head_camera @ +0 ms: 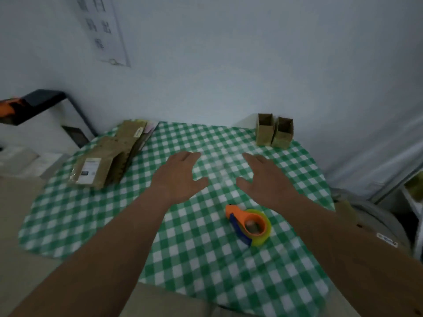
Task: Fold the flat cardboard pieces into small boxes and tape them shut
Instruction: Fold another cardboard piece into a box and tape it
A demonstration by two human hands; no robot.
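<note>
A stack of flat brown cardboard pieces (107,160) lies at the far left of the green checked tablecloth (201,259); the top piece carries a white label. Two small folded brown boxes (274,131) stand upright side by side at the far right corner. An orange and blue tape dispenser (248,224) with yellow-green tape lies near the middle right. My left hand (180,176) and my right hand (265,179) hover palm down over the middle of the table, fingers spread, holding nothing. Both are apart from the cardboard and from the dispenser.
A white wall rises just behind the table, with a printed sheet (101,28) on it. A dark shelf (41,104) sticks out at the left. A grey rounded object (375,216) sits past the table's right edge.
</note>
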